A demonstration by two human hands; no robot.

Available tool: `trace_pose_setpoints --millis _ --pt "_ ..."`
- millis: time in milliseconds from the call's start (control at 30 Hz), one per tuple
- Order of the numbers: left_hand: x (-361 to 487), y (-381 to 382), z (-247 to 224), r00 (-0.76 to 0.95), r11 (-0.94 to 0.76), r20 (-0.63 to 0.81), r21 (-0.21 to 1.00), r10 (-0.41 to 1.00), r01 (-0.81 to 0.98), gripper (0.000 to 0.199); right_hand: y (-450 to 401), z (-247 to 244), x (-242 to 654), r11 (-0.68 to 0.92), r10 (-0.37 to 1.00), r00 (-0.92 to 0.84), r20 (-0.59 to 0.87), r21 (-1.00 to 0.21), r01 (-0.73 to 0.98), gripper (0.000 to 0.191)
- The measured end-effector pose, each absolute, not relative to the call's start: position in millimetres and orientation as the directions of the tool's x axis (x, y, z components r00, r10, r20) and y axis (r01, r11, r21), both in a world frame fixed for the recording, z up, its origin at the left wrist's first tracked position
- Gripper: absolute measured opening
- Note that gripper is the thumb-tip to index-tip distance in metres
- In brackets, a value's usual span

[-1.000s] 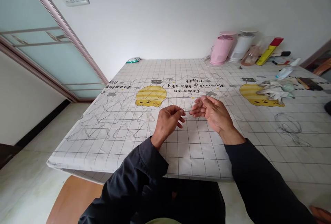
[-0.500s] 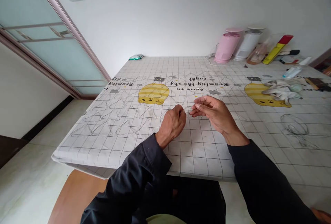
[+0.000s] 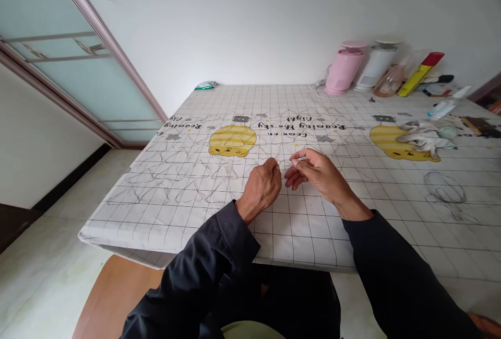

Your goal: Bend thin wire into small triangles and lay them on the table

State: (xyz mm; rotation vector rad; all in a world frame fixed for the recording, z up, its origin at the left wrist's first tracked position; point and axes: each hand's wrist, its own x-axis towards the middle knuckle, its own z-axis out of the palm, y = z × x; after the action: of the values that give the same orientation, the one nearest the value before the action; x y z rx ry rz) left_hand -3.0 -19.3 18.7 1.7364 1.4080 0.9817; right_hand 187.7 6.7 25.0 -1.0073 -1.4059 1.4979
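My left hand [image 3: 260, 187] is closed above the table, thumb and forefinger pinched at the top. A faint thin wire [image 3: 277, 156] shows by its fingertips. Just to the right is my right hand [image 3: 315, 174], its thumb and forefinger tips brought together and the other fingers loosely curled. Whatever lies between those tips is too fine to make out. The hands are close but apart. Bent wire pieces [image 3: 156, 193], many roughly triangular, lie in rows to the left and beyond my hands. A loose coil of wire [image 3: 445, 188] rests to the right.
A checked tablecloth [image 3: 289, 234] covers the table. Along the back right stand a pink cylinder [image 3: 344, 71], a white cylinder [image 3: 374, 70], a bottle [image 3: 387, 82] and a yellow-red box [image 3: 420, 75]. A crumpled cloth [image 3: 428, 138] and a clear bottle [image 3: 448, 106] lie nearer.
My right hand has shifted slightly down and to the left, its thumb and forefinger tips now closer together. My left hand stays almost in place.
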Motion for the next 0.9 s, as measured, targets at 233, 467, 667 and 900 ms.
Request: trace_pose_setpoints --millis 233,467,667,900 --pt "-2 -20 20 0.144 -0.148 0.093 0.885 0.985 0.442 0.025 8 17 183 0.015 0.959 -0.282 0.032 -0.998 -0.063 0.042" --pt "-2 -19 24 0.186 -0.046 -0.035 0.909 0.982 0.414 0.023 8 12 181 0.047 0.975 -0.212 0.065 -0.995 -0.088 0.044" --pt "-2 -20 26 0.210 -0.023 -0.057 0.934 0.976 0.358 0.025 10 9 179 0.072 0.972 -0.217 0.089 -0.994 -0.083 0.044" --pt "-2 -20 25 0.170 -0.043 -0.017 0.938 0.985 0.343 0.021 11 13 180 0.097 0.983 -0.149 0.108 -0.992 -0.078 0.041"
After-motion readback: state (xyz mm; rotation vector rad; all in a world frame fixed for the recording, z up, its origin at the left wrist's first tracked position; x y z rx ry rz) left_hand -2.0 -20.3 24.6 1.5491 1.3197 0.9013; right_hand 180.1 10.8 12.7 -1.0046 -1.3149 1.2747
